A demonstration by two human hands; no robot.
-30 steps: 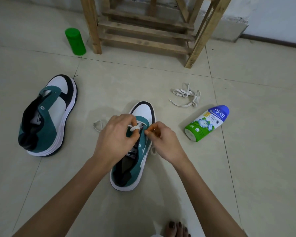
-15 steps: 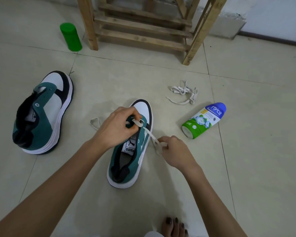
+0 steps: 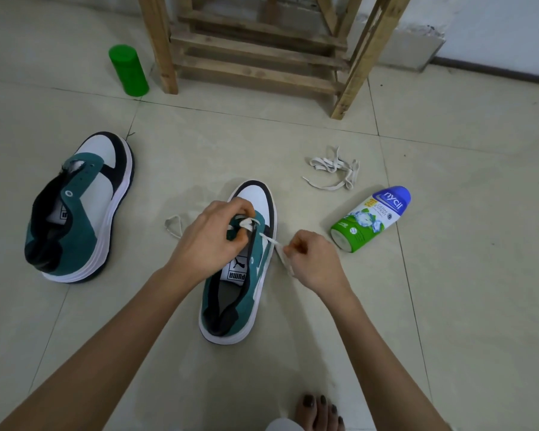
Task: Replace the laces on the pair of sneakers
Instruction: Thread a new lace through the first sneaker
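**Current step: threading the far eyelets**

The centre sneaker [image 3: 240, 275] stands upright on the tiled floor [image 3: 448, 306], toe pointing far and heel near. This places the eyelet rows directly under both hands.

- **Left hand [image 3: 212, 241]:** the fingers [image 3: 243, 209] are curled over the green eyelet panel at the far eyelets and grip the upper. This probably steadies the shoe against the pull from the other side. Whether they also pinch the lace crossing beneath them cannot be determined.
- **Right hand [image 3: 311, 259]:** the fingers [image 3: 293, 244] are closed in a pinch on the white lace [image 3: 269, 241], just right of the sneaker's sole edge.

**Lace position.** The lace runs from the far eyelets, beside the left fingertips, diagonally right and near to the right-hand pinch. It looks fairly straight there, which suggests slack is being drawn through. A short tail hangs below the pinch to the floor. The lace's other end [image 3: 172, 223] lies looped on the floor, just left of the left hand.

**Progress.** Only the farthest eyelets appear threaded, and the nearer ones show no lace. The left sneaker [image 3: 78, 209] lies tilted on its side, well apart, with bare eyelets.

**Surroundings.** A loose lace bundle [image 3: 333, 169] lies far right, and the Nycil powder bottle [image 3: 371, 219] lies on its side to the right. A green cylinder [image 3: 128, 70] stands beside the wooden frame [image 3: 262, 51].
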